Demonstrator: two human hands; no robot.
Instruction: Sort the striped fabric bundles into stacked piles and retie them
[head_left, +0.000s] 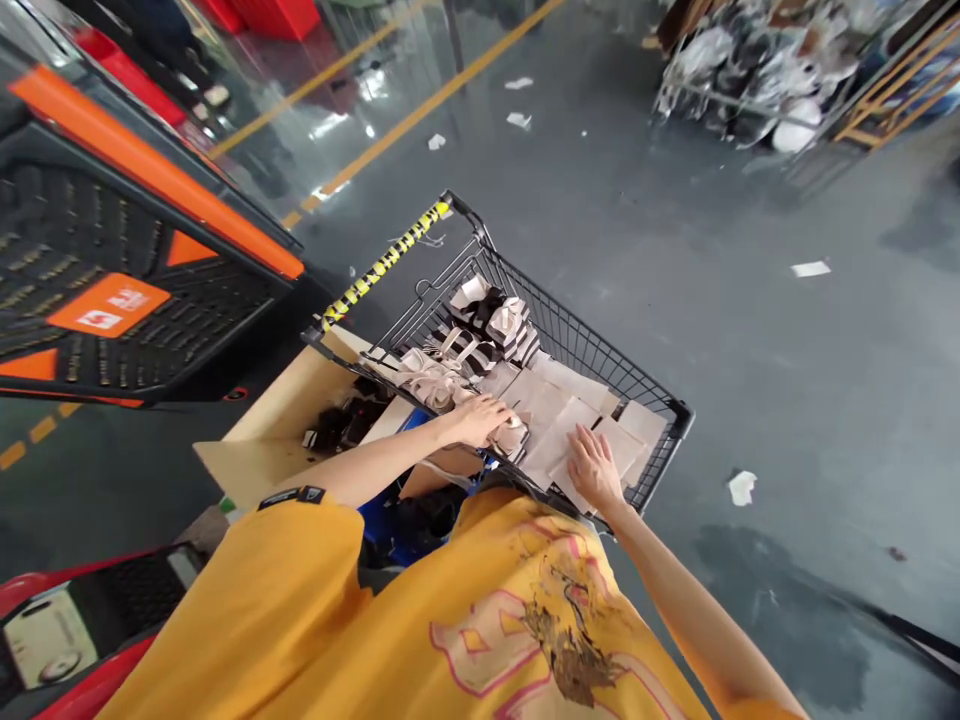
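Observation:
In front of me is a black wire shopping cart point(592, 325) holding rolled striped cloth bags point(469, 350) with pale handles and flat beige pieces point(559, 385), whose material I cannot make out. My left hand point(478, 420) is at the cart's near side, its fingers curled over a small rolled cloth bag point(510, 438), part of which shows beyond the fingertips. The thumb is hidden. My right hand point(595, 468) lies on a flat beige piece at the right end of the cart, fingers stretched out and slightly apart.
Beside the cart on the left stands an open cardboard box point(274, 410) with dark items. A large black and orange machine point(142, 270) is farther left. Paper scraps point(742, 487) lie on the grey floor point(675, 260). A wire cage of plastic-wrapped goods point(757, 80) stands at the back right.

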